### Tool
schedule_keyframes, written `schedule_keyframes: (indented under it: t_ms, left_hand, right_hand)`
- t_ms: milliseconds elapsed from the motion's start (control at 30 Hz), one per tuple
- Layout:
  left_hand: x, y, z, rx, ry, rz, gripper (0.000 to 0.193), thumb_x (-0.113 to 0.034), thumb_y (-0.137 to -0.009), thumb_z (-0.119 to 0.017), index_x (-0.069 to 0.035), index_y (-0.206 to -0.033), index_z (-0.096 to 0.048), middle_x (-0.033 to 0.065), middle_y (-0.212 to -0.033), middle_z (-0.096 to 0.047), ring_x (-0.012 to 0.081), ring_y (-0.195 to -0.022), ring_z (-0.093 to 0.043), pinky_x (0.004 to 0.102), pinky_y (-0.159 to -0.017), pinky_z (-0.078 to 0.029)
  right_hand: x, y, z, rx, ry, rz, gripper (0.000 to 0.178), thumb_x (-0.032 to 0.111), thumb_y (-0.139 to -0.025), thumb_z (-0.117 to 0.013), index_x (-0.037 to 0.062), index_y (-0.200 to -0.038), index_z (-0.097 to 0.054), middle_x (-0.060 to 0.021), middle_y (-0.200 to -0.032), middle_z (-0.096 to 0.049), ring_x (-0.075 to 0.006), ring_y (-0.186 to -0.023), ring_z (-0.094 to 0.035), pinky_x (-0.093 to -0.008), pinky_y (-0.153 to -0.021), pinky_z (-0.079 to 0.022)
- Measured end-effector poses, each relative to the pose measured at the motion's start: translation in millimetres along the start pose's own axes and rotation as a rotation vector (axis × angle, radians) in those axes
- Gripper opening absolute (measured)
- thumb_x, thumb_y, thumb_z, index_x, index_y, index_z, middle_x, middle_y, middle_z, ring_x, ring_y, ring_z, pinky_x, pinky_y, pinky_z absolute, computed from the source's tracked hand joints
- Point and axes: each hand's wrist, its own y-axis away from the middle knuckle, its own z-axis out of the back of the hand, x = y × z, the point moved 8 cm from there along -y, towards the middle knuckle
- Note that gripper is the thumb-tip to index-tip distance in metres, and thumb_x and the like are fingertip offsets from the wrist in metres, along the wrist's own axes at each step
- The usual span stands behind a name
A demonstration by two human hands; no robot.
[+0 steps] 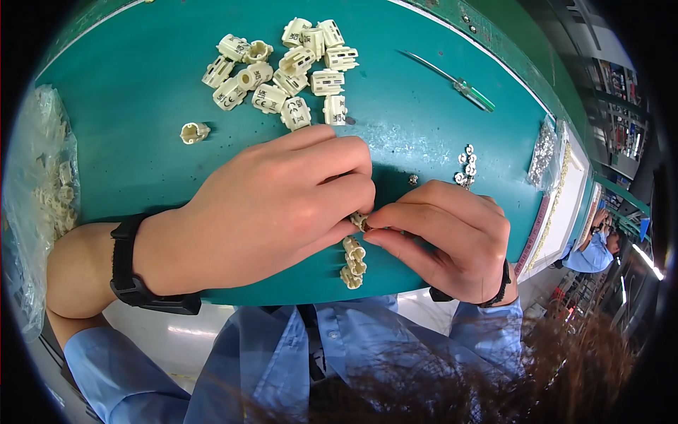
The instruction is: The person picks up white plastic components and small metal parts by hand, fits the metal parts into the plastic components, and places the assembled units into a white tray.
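Both hands meet at the near edge of the green table (141,106). Left hand (268,205) and right hand (445,237) together pinch one small cream plastic part (359,220). Three more cream pieces (352,263) lie just below. About fifteen cream housings (282,71) are heaped toward the far edge, with one lone housing (193,132) apart. One green-handled screwdriver (459,85) lies far right.

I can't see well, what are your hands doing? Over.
Left hand and right hand pinching one small cream plastic part. Three more below. Nothing blocking.

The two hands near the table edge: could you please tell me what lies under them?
Below the left hand and right hand, a short row of cream plastic parts lies on the green table. Whatever sits beneath the palms is covered.
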Motion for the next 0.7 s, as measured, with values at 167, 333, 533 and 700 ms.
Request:
schedule_keyframes:
  t_ms: [167, 333, 533, 700]
  left_hand:
    - [0, -1, 0, 0.007, -0.009, 0.004, 0.028, -0.007, -0.080, -0.092, -0.010, -0.101, -0.074, 0.0039, -0.110, -0.068, 0.0271, -0.095, -0.066, 0.0385, -0.081, -0.057]
    - [-2, -2, 1, 0.021, 0.004, 0.014, 0.028, -0.008, -0.080, -0.093, -0.010, -0.101, -0.074, 0.0044, -0.110, -0.068, 0.0275, -0.094, -0.067, 0.0385, -0.081, -0.057]
    - [1, 0, 3, 0.045, 0.022, 0.004, 0.029, -0.008, -0.081, -0.092, -0.010, -0.107, -0.080, 0.0033, -0.112, -0.070, 0.0253, -0.092, -0.066, 0.0375, -0.080, -0.057]
    - [-1, 2, 6, 0.149, 0.021, -0.067, 0.031, -0.007, -0.084, -0.090, -0.011, -0.114, -0.084, 0.0021, -0.115, -0.073, 0.0230, -0.091, -0.066, 0.0360, -0.079, -0.057]
  right_hand:
    - [2, 1, 1, -0.012, 0.055, 0.036, 0.023, 0.007, -0.079, -0.098, 0.0055, -0.099, -0.087, -0.0064, -0.090, -0.079, -0.0208, -0.072, -0.075, -0.0333, -0.059, -0.057]
    - [4, 1, 2, -0.013, 0.063, 0.062, 0.023, 0.008, -0.080, -0.098, 0.0056, -0.100, -0.087, -0.0065, -0.090, -0.079, -0.0213, -0.072, -0.075, -0.0334, -0.060, -0.057]
    - [-11, -1, 23, -0.029, 0.019, -0.014, 0.022, 0.006, -0.082, -0.096, 0.0046, -0.102, -0.087, -0.0075, -0.090, -0.078, -0.0224, -0.073, -0.074, -0.0344, -0.061, -0.057]
    - [-47, 2, 44, -0.038, 0.076, -0.221, 0.023, 0.001, -0.084, -0.093, 0.0043, -0.106, -0.086, -0.0075, -0.089, -0.075, -0.0208, -0.074, -0.072, -0.0350, -0.063, -0.056]
